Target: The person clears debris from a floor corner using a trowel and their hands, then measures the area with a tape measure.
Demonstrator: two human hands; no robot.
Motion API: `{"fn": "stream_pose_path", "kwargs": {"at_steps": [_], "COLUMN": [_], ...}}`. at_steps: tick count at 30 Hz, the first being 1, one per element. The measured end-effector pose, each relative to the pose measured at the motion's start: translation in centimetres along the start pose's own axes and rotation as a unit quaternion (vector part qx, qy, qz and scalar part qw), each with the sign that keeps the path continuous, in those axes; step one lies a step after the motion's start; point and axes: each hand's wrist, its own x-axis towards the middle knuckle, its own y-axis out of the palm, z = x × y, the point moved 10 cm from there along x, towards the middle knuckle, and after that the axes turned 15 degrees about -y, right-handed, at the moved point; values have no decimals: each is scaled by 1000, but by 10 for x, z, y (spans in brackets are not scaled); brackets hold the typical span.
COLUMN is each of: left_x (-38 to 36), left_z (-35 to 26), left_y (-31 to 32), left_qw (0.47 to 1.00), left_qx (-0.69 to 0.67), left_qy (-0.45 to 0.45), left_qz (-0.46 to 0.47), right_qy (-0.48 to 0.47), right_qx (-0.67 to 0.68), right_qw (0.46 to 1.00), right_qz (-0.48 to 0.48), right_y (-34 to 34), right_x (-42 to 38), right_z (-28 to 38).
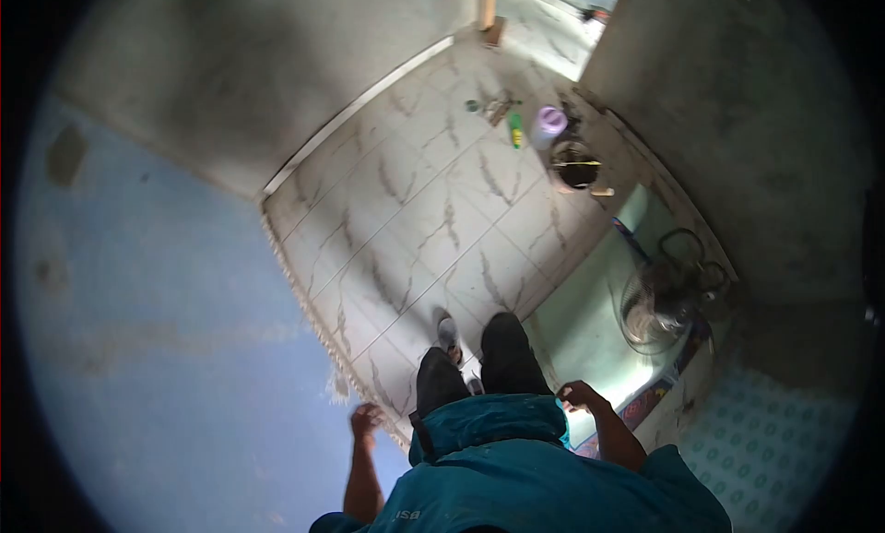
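My left hand hangs at my left side, near the blue wall and the tiled floor's edge. It is small and dim here, and whether its fingers are open or closed does not show clearly. On the other side my right hand is bent in beside the hem of my teal shirt, its fingers curled. What those fingers hold, if anything, I cannot make out. Below me are my dark trousers and a grey shoe on the marbled tiles.
A fan with a wire guard lies at right on a pale green sheet. Farther off stand a bucket of dark contents, a lilac container and a green bottle. A doorway opens at the top, past a wooden post.
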Motion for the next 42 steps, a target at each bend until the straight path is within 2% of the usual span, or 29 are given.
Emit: {"fn": "stream_pose_path", "kwargs": {"at_steps": [2, 3, 6, 8, 12, 13, 14, 15, 16, 17, 18, 19, 20, 21, 22, 23, 25, 26, 28, 29, 30, 31, 32, 34, 35, 37, 39, 41, 42], "left_x": [-6, -4, -1, 7, 31, 31, 22, 8, 28, 29, 17, 12, 14, 14, 10, 9, -7, -14, -28, -26, -31, -40, -51, -50, -41, 0, 28, 43, 50], "left_z": [-111, -151, -232, -250, -212, -199, -190, -177, -148, -136, -106, -86, -96, -103, -107, -115, -120, -118, -136, -141, -124, -116, -117, -134, -150, -167, -173, -182, -184], "left_y": [23, 35, 99, 144, 215, 233, 251, 264, 261, 275, 281, 307, 318, 332, 343, 352, 376, 381, 406, 417, 398, 395, 390, 391, 398, 405, 415, 418, 418], "left_qw": [998, 997, 997, 995, 980, 977, 953, 921, 931, 826, 919, 947, 950, 944, 932, 929, 916, 911, 904, 903, 905, 897, 893, 900, 914, 899, 885, 873, 869], "left_qx": [-21, -25, 39, 83, 197, 205, 276, 329, 322, 558, 328, 68, 36, 95, 160, 155, 126, 90, 82, 69, 49, 60, 21, 19, 42, 95, 140, 173, 186], "left_qy": [26, 43, 47, 33, -34, -60, -119, -183, -158, -75, -216, -310, -301, -305, -316, -322, -369, -387, -400, -403, -402, -422, -429, -406, -370, -413, -437, -450, -454], "left_qz": [-53, -64, -57, -49, 8, 6, -43, -102, -66, -20, -40, -43, -79, -84, -83, -100, -95, -110, -127, -135, -130, -117, -134, -154, -160, -109, -80, -70, -68], "right_qy": [-40, -86, -125, -254, -210, -208, -205, -305, -421, -316, -373, -290, -279, -150, -22, -44, -5, -3, 75, 38, 7, -80, -105, -50, -11, -25, 33, -65, -60], "right_qx": [67, -25, 0, -149, -139, -205, -273, -422, -544, -591, -625, -448, -357, -464, -621, -592, -632, -629, -580, -572, -564, -608, -575, -556, -545, -503, -428, -176, -174], "right_qw": [996, 995, 988, 949, 963, 948, 930, 841, 709, 735, 675, 821, 841, 834, 757, 761, 733, 739, 806, 814, 820, 785, 802, 826, 833, 855, 894, 963, 962], "right_qz": [-42, -35, -93, -112, -101, -124, -133, -150, -155, -101, -123, -203, -297, -260, -202, -262, -252, -240, -94, -95, -97, -92, -124, -76, -100, -123, -129, -196, -200], "right_y": [-19, -33, -73, -107, -201, -237, -263, -289, -310, -348, -392, -454, -512, -552, -573, -594, -623, -628, -626, -628, -630, -629, -630, -624, -624, -622, -619, -605, -604], "right_x": [4, 24, 49, 89, 199, 240, 284, 329, 370, 430, 491, 494, 526, 556, 556, 554, 577, 587, 605, 626, 645, 665, 662, 634, 604, 558, 528, 543, 541], "right_z": [45, 55, 111, 154, 191, 197, 196, 199, 202, 184, 148, 186, 178, 173, 207, 226, 219, 222, 196, 179, 151, 122, 120, 148, 178, 198, 200, 149, 158]}}
